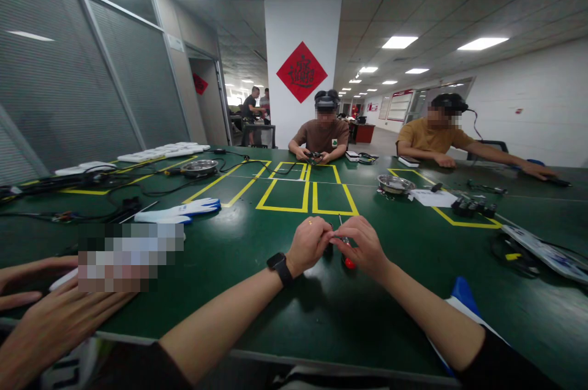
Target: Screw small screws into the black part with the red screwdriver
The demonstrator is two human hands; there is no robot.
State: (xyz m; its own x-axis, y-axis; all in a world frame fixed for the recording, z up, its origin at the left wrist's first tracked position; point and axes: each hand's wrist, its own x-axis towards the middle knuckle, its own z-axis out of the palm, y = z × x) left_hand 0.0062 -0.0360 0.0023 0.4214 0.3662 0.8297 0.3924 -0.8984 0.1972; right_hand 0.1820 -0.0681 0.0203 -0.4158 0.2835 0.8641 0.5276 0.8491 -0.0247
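Both my hands meet over the green table (257,267), just in front of me. My left hand (310,246), with a ring and a black wristwatch, is closed in a pinch around a small dark part that I cannot make out. My right hand (362,248) is closed on a small screwdriver (345,243) with a red handle end and a thin shaft pointing away from me. The fingertips of the two hands touch at the small part.
Another person's hands (41,316) lie at the near left edge. White-and-blue gloves (179,211), cables (68,194), two metal bowls (395,183), paper and small black parts lie around. Yellow tape rectangles (305,194) mark the middle. Two people sit opposite.
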